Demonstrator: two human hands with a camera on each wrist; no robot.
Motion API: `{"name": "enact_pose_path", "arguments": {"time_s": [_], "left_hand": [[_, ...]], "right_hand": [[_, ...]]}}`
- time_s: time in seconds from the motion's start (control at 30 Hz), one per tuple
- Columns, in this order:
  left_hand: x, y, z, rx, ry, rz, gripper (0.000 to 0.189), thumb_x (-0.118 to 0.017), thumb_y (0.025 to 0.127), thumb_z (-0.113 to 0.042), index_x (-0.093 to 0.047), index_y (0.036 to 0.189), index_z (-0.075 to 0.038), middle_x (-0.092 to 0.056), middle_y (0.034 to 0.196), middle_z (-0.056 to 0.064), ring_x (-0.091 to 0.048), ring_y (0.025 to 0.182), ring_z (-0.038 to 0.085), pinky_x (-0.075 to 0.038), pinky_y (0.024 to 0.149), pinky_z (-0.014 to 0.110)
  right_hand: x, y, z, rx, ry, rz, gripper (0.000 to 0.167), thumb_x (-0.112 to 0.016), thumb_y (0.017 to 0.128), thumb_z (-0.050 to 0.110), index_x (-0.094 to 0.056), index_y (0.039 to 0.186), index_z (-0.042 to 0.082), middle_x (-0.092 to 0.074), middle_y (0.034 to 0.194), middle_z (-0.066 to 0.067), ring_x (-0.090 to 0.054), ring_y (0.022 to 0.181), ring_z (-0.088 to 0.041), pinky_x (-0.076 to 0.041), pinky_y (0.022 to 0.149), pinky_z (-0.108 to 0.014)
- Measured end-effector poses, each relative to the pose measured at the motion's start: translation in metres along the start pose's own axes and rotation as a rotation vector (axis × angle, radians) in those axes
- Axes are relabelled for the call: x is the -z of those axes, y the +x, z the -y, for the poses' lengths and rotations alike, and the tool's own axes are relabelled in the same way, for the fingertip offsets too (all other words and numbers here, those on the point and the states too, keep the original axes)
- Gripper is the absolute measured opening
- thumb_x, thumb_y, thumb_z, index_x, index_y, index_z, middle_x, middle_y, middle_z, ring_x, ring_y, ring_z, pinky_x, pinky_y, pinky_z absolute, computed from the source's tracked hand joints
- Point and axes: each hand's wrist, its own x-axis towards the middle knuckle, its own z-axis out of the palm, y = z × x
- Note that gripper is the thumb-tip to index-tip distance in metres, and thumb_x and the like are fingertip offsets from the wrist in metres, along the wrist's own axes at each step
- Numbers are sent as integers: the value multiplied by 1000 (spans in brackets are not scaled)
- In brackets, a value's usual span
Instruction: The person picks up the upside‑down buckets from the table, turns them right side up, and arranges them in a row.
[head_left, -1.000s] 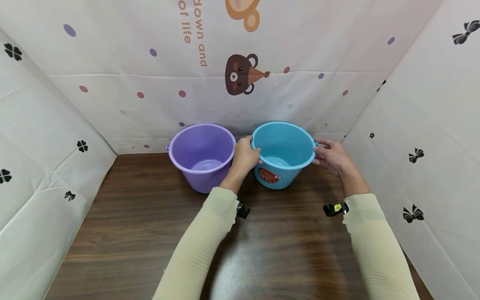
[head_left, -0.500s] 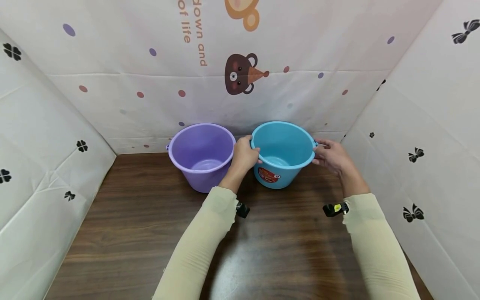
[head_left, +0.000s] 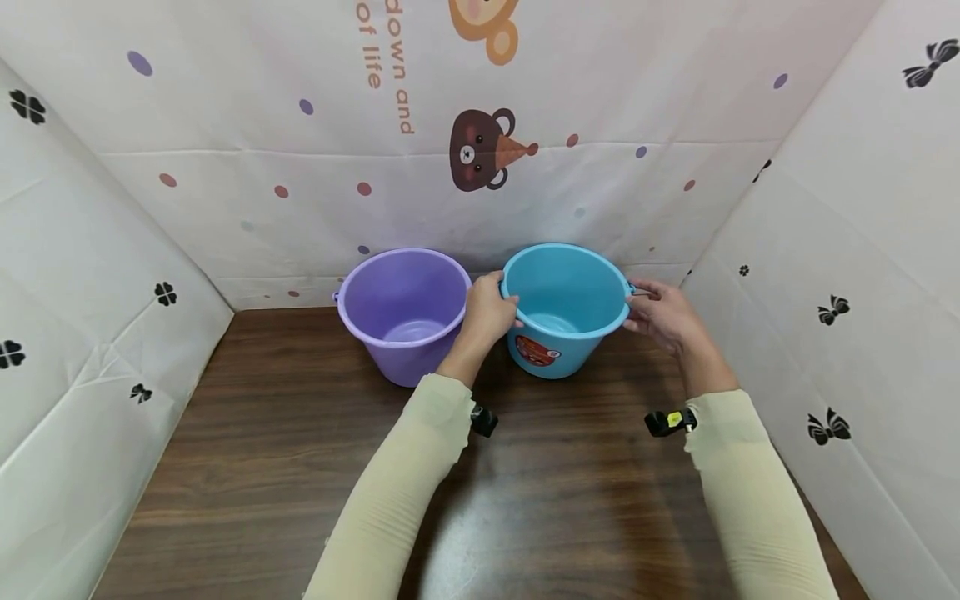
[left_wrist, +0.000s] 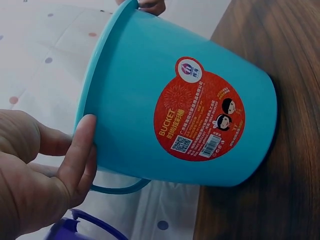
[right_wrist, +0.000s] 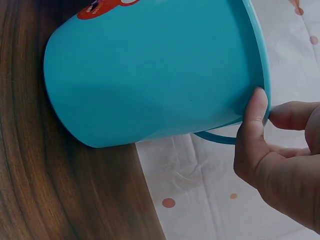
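A blue plastic bucket [head_left: 566, 292] with a red round label [left_wrist: 200, 116] stands upright on the wooden table, its inside bare. My left hand [head_left: 489, 312] grips its rim on the left side, thumb and fingers on either side of the edge. On the opposite side my right hand [head_left: 663, 315] pinches the rim by the handle joint, as the right wrist view shows. The blue handle [left_wrist: 122, 189] hangs down behind the bucket. Just left of my left hand stands a purple bucket [head_left: 397, 367], upright, partly covered by that hand and wrist.
The brown wooden table [head_left: 262, 467] runs up to a white patterned cloth [head_left: 300, 217] hanging behind both buckets. Cloth walls rise at the left [head_left: 90, 317] and right [head_left: 847, 233] as well. Each wrist carries a small black camera [head_left: 667, 422].
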Motion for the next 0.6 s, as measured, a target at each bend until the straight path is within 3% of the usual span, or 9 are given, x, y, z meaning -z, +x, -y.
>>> {"name": "enact_pose_path", "arguments": {"time_s": [0.17,0.3,0.43,0.57,0.6], "left_hand": [[0,-4,-3,-11,37,4,60,-62,104,-13,-38,158,-2,-52,148,22,-71,65,19,-63,63,33],[4,-9,-9,-50,131,11,63,-62,104,-20,-36,158,-1,-44,151,21,-67,65,19,-58,52,26],[13,-16,-19,-86,184,23,66,-63,103,-23,-34,158,0,-42,152,21,-66,61,18,-56,48,25],[28,-26,-27,-115,188,7,66,-64,103,-24,-37,158,-2,-41,155,21,-71,62,23,-60,55,30],[32,-29,-29,-133,208,-11,65,-64,102,-25,-38,157,-2,-42,155,20,-74,72,25,-63,63,33]], "right_hand": [[3,-3,-3,5,-38,11,64,-45,111,23,-15,166,9,-40,150,-25,-70,92,-6,-62,83,-26],[4,-10,-4,27,-166,4,69,-43,111,31,-8,166,9,-37,153,-30,-67,88,-10,-63,81,-32],[4,-19,-2,79,-308,-37,71,-40,111,37,-8,165,4,-43,146,-33,-66,88,-16,-64,75,-32],[3,-30,2,153,-415,-90,69,-40,110,40,-19,162,-1,-52,138,-34,-69,87,-18,-62,68,-27],[3,-34,3,176,-439,-107,68,-41,110,40,-23,160,-2,-55,136,-33,-69,86,-17,-61,68,-26]]}}
